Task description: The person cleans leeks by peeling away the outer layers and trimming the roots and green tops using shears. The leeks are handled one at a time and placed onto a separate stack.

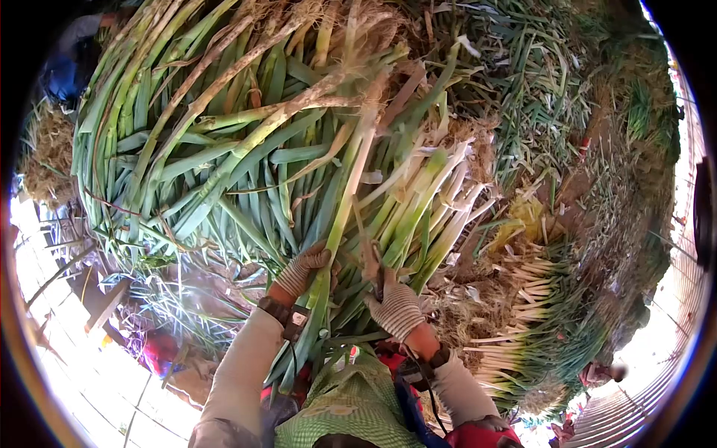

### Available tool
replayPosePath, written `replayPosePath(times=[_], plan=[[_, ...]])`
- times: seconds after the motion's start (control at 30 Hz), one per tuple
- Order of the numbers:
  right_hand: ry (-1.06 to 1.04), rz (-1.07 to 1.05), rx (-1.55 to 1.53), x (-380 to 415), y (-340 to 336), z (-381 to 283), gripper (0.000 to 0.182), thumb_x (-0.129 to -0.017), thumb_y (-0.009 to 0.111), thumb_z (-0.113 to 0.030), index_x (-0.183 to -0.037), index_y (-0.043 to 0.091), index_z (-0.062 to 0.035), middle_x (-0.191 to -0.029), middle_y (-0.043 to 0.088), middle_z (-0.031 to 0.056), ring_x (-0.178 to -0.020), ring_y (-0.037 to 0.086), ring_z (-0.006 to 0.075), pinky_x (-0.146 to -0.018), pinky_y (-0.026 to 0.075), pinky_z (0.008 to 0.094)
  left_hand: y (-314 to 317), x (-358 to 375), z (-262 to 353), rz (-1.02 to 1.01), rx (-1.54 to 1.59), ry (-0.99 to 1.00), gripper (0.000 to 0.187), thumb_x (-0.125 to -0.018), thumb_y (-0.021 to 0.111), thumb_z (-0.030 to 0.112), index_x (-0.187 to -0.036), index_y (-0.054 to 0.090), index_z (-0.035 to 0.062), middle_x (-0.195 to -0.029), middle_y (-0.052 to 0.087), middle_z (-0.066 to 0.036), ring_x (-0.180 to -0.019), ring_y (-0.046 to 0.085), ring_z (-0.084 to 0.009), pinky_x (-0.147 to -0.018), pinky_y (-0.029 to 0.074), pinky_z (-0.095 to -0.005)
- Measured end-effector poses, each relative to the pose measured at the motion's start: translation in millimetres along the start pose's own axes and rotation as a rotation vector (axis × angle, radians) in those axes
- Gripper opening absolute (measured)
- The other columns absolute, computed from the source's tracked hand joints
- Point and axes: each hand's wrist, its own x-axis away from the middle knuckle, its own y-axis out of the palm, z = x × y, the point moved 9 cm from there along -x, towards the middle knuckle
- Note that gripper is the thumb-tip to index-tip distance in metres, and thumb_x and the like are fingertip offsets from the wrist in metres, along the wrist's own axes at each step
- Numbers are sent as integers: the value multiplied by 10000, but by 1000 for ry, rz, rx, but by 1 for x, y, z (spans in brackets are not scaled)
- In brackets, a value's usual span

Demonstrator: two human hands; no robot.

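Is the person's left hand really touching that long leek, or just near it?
Touching. The head view shows the left hand curled against the long leek, with no gap at the fingers.

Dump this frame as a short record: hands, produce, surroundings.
left_hand: white-striped knit-gloved left hand around long green-and-white leek-like stalk
right_hand: matching gloved right hand gripping narrow object, blurred, type unclear
main_pile: long green leafy stalks, some with brown roots
right_side: row of slim pale-stemmed, green-topped stalks
far_right: scattered green leaf scraps
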Motion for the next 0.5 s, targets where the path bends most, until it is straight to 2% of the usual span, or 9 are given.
replayPosePath(times=[0.1, 0.2, 0.23, 0.33, 0.37, 0.47, 0.5], plan=[[-16, 132, 9, -41, -14, 6, 626, -790, 627, -328, -1248, 337, -16, -806, 619, 258, -767, 624, 418, -729, 498, 474, -1, -1, 0, 0, -49, 11, 674, -770, 710, 378, -1301, 435, 68, -811, 590, -56, -725, 584, -143, -616, 500, -274], [-12, 213, -104, -102, -70, 4, 623, -786, 635, -348, -1226, 359, -4, -805, 620, 243, -762, 625, 400, -722, 504, 450, -2, -6, 1, 20, -161, 69, 637, -786, 714, 273, -1313, 426, 58, -831, 600, -57, -739, 590, -148, -621, 504, -271], [2, 230, -161, -110, -84, 2, 621, -785, 637, -355, -1217, 367, 0, -803, 620, 235, -760, 625, 392, -719, 508, 440, -14, -18, -1, 60, -301, 149, 604, -790, 707, 153, -1311, 426, 33, -863, 607, -62, -752, 596, -165, -651, 513, -276], [19, 90, -231, -92, -92, -12, 591, -784, 646, -372, -1174, 415, 7, -783, 620, 213, -737, 621, 374, -685, 510, 404, -35, -23, 6, 292, -687, 319, 633, -746, 754, 202, -1297, 472, 71, -898, 628, -39, -754, 553, -135, -757, 472, -254], [15, 150, 132, -104, -77, -2, 567, -795, 644, -362, -1168, 435, 10, -763, 618, 197, -715, 627, 337, -668, 508, 391, -39, -25, 9, 377, -903, 305, 641, -720, 759, 189, -1284, 477, 76, -958, 606, -59, -796, 561, -173, -775, 477, -278], [58, 175, -204, -94, -82, 16, 578, -795, 650, -348, -1189, 433, 15, -778, 626, 195, -737, 635, 327, -685, 505, 397, -22, -31, 45, 630, -1552, 238, 668, -641, 774, 151, -1243, 491, 93, -1137, 540, -116, -924, 587, -284, -827, 490, -349], [54, 331, -32, -102, -91, 24, 581, -787, 654, -326, -1192, 417, 17, -820, 634, 197, -768, 636, 333, -707, 502, 392, -20, -40, 48, 641, -1540, 249, 715, -623, 760, 157, -1254, 432, 87, -1228, 458, -162, -1005, 551, -345, -845, 486, -403]])
